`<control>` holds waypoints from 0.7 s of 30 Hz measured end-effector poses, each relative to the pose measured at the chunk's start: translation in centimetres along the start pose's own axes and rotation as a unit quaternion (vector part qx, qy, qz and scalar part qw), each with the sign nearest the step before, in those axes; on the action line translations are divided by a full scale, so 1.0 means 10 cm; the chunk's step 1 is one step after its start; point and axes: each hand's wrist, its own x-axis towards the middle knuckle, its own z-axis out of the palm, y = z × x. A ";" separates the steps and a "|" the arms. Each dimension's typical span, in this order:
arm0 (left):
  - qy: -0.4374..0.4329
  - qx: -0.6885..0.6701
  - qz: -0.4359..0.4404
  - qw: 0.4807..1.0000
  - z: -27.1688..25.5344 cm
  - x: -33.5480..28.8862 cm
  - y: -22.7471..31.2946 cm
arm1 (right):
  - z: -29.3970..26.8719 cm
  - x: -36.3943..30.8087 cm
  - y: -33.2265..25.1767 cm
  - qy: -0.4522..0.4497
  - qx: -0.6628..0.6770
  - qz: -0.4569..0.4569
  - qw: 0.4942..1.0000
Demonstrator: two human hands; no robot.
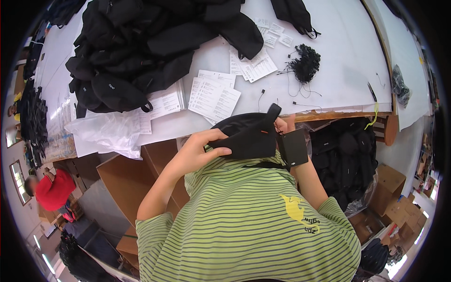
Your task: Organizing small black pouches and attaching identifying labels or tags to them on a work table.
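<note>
Basically, a black soft-fabric pouch with a loop at one end is held between both hands, against the front of the striped shirt. It is pinched at its left side by the left hand, fingers partly curled at the rim and thumb pressed on the near face, probably so the mouth is kept spread. The loop end is met by the right hand, fingers curled; most of that hand is hidden, so how tightly it is closed can't be told. A black rectangular hang tag is left dangling just below the right hand, likely to keep it off the fabric. Beyond the hands, white printed cards are fanned on the white-covered table, presumably for easy pickup. A tangled bundle of black strings is set beyond the right hand; a heap of black pouches is piled beyond the left.
</note>
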 end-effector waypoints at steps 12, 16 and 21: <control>0.070 0.091 0.100 0.988 0.21 0.12 0.02 | 0.00 -0.69 -0.36 -0.027 -0.037 0.028 0.999; 0.095 0.123 0.124 0.980 0.24 0.14 0.08 | 0.01 -0.70 -0.24 0.063 -0.094 0.041 0.993; 0.092 0.135 0.110 0.980 0.18 0.10 0.10 | -0.19 -0.67 -0.42 0.229 0.021 -0.081 0.970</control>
